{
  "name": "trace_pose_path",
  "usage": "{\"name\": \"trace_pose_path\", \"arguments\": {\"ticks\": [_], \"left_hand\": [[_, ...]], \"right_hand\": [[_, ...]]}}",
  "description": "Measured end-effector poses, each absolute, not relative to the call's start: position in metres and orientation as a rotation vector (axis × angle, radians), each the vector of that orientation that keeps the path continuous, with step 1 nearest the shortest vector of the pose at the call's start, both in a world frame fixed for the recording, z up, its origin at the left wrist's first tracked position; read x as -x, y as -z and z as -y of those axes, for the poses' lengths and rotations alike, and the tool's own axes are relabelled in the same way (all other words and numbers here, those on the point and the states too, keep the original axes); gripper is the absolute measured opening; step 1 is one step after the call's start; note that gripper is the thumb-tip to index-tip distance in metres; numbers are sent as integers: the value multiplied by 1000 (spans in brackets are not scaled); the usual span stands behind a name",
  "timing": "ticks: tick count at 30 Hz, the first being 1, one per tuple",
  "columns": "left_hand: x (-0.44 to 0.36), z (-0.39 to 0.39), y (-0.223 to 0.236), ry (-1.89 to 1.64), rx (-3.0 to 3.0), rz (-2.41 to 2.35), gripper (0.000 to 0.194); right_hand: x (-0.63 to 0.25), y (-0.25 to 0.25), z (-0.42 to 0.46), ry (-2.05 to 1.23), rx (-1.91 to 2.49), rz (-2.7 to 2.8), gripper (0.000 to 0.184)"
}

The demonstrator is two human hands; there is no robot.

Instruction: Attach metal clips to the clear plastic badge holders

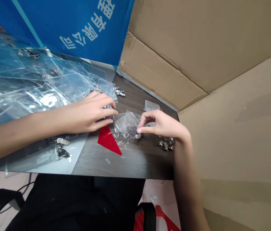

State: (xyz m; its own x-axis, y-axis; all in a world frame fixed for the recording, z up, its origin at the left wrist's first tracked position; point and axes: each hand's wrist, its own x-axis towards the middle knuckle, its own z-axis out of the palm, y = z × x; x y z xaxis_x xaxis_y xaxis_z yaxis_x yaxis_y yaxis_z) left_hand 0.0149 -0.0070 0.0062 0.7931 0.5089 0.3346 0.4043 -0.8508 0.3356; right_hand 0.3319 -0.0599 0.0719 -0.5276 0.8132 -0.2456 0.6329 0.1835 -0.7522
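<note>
My right hand [158, 123] pinches a small metal badge clip [136, 136] between thumb and fingertips. Beside it lie clear plastic badge holders [127, 123] and a scatter of tiny clear strips [123, 144]. My left hand [100, 112] reaches across the table palm down, fingers stretched out and slightly bent, at the left side of those holders. What lies under its fingertips is partly hidden. Just below the left fingers is a red triangular piece [108, 141] on the dark wood surface.
A big heap of clear badge holders with clips [70, 83] covers the left side. Loose metal clips [166, 143] sit by my right wrist. Cardboard [164, 77] walls the back and right; a blue printed panel [78, 22] stands behind. The table's front edge [116, 177] is near my lap.
</note>
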Motion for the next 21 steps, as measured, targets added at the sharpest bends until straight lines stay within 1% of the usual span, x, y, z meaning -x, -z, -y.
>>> {"name": "trace_pose_path", "arguments": {"ticks": [2, 8, 11, 13, 16, 17, 21], "left_hand": [[-17, 11, -7, -608, -2734, -666, 36], [-18, 18, -7, -634, -2734, -565, 37], [-18, 23, -7, -635, -2654, -546, 43], [-20, 27, -7, -638, -2585, -546, 43], [-23, 30, -8, -677, -2535, -538, 29], [-23, 30, -8, -686, -2538, -532, 28], [-25, 26, -7, -671, -2584, -535, 33]], "right_hand": [[-330, -71, 58, -1276, 1376, 2205, 39], [-318, -58, 57, -1224, 1522, 2104, 43], [-306, -50, 60, -1228, 1487, 1967, 48], [-296, -44, 62, -1342, 1419, 1846, 50], [-285, -37, 64, -1551, 1306, 1698, 52], [-283, -35, 64, -1592, 1280, 1673, 52], [-283, -33, 63, -1691, 1234, 1655, 52]]}}
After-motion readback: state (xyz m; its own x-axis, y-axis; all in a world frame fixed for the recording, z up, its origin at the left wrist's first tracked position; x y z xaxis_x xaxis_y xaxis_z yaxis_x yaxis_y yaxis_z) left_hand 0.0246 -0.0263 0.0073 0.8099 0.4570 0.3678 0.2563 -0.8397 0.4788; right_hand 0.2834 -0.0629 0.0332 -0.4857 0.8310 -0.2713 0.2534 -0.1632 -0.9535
